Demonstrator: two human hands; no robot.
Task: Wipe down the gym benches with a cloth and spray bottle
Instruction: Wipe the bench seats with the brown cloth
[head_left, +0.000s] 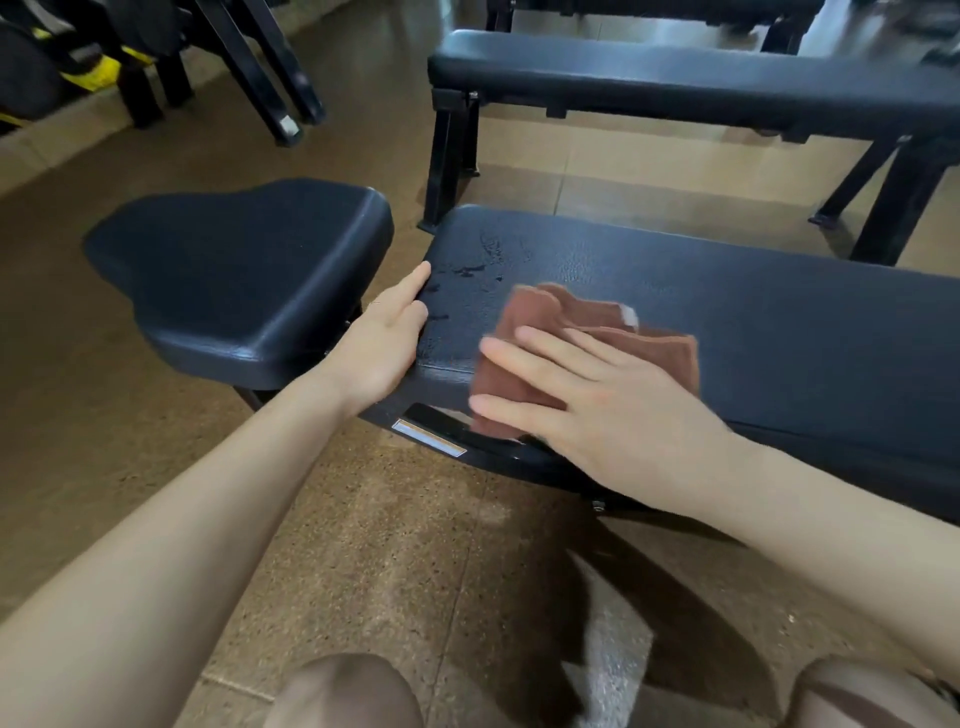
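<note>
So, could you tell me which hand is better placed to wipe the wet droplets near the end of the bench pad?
The right hand: it presses the brown cloth flat beside the droplets. The left hand only rests on the bench pad edge.

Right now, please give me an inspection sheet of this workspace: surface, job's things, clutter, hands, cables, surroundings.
Surface: long bench pad, black, with wet droplets near its left end.
Job's things: brown cloth lies on the pad; spray bottle not in view.
Clutter: nothing seen.
Hands: right hand presses flat on the cloth; left hand rests on the pad's left edge, fingers straight.
Cables: nothing seen.
Surroundings: separate seat pad to the left, second bench behind, speckled brown floor.
</note>
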